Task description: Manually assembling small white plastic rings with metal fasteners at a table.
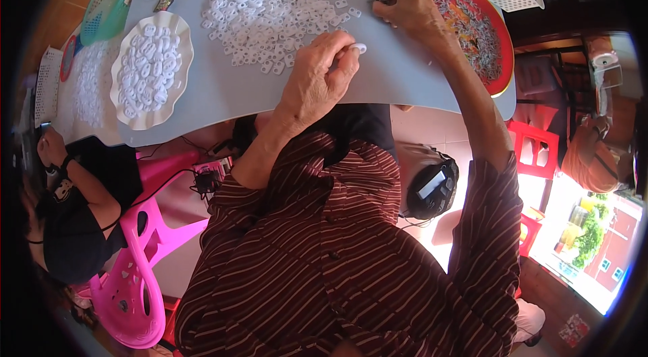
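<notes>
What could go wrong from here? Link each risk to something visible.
The small white piece pokes out from the fingertips of the left hand, so it might slip. The red tray of small grey pieces sits near the table edge beside the right forearm; a bump could spill it. The loose white pile might scatter if brushed.

Table (391, 80): we see its grey top at twelve o'clock, the near edge curved.
Pale floor (432, 124): we find tiles toward two o'clock, just past that edge.
Pink chair (152, 284): we place its plastic frame at eight o'clock.
Red stool (536, 133): we have it at three o'clock.
Bright opening (574, 266): toward four, we see glaring daylight, green plants (592, 239) and a reddish building (621, 239).
</notes>
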Demonstrator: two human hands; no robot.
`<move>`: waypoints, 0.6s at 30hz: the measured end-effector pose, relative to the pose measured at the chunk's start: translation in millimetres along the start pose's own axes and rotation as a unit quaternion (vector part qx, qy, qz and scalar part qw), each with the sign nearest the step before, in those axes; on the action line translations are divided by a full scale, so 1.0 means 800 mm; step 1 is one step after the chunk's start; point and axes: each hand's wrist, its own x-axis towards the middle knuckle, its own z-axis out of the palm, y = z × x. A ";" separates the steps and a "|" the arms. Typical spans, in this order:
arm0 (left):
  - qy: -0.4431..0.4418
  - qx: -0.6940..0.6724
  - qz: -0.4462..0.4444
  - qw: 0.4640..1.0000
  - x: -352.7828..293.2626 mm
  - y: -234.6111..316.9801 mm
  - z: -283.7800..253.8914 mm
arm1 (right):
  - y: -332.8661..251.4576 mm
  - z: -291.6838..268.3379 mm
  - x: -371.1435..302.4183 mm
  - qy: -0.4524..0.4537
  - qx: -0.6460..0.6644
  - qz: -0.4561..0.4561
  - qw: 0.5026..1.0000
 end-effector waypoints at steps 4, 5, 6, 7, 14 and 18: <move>-0.008 -0.004 -0.001 1.000 -0.001 -0.002 -0.001 | -0.008 -0.006 0.000 0.009 -0.017 -0.016 1.000; -0.007 -0.005 -0.002 1.000 -0.002 -0.001 -0.002 | -0.011 -0.007 0.000 0.020 -0.022 -0.022 0.999; -0.009 -0.008 -0.006 1.000 -0.002 0.000 -0.002 | -0.011 -0.007 0.001 0.019 -0.023 -0.022 0.999; -0.011 -0.012 -0.010 1.000 -0.002 0.001 -0.002 | -0.011 -0.006 0.002 0.026 -0.028 -0.031 0.999; 0.005 -0.023 -0.008 1.000 -0.004 0.001 -0.001 | -0.009 -0.004 0.019 0.034 -0.095 -0.065 0.993; -0.007 -0.032 -0.006 0.999 -0.004 0.002 -0.001 | -0.003 0.004 0.047 0.016 -0.029 -0.095 0.995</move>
